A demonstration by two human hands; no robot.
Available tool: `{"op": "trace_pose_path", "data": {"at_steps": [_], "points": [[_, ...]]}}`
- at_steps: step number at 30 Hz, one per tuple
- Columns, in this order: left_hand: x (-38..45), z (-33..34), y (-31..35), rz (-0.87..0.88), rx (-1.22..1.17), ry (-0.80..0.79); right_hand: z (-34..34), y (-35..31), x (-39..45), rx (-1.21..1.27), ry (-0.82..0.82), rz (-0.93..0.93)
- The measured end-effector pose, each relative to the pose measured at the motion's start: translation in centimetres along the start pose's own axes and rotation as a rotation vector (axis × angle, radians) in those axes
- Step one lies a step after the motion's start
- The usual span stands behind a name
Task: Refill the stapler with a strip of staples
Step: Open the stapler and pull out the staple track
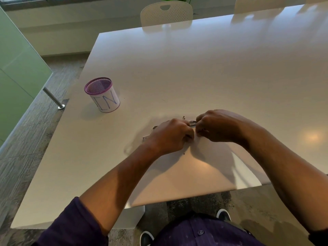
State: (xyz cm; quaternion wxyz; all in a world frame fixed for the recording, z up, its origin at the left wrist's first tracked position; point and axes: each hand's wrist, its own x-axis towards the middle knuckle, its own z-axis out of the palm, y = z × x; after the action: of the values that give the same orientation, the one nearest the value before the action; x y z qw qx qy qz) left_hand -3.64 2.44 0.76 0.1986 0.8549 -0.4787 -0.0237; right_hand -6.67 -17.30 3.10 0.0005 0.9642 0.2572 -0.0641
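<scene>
A small metal stapler [192, 123] lies on the white table [195, 68], mostly hidden under my hands; only a silvery piece shows between them, and metal ends [146, 137] stick out to the left. My left hand [171, 135] is curled over the stapler's left part. My right hand [215, 126] is curled at its right end, fingers bent in toward the metal piece. The two hands almost touch. No strip of staples shows apart from the metal bits.
A purple mesh pen cup [102, 94] with a white paper label stands on the table to the left. Two white chairs [166, 13] are at the far edge. The table's near edge [177, 199] is close to my body.
</scene>
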Motion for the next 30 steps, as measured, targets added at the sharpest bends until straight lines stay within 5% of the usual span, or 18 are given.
{"op": "trace_pose_path", "data": {"at_steps": [7, 20, 30], "points": [[0.2, 0.0, -0.2, -0.018, -0.043, -0.014, -0.2, -0.3, 0.3, -0.072, -0.036, -0.037], [0.1, 0.1, -0.9, -0.011, -0.094, 0.012, 0.2, 0.0, 0.8, 0.194, -0.206, 0.098], [-1.0, -6.7, -3.5, -0.137, -0.042, 0.296, -5.1, -1.6, 6.0, 0.528, 0.367, 0.048]]}}
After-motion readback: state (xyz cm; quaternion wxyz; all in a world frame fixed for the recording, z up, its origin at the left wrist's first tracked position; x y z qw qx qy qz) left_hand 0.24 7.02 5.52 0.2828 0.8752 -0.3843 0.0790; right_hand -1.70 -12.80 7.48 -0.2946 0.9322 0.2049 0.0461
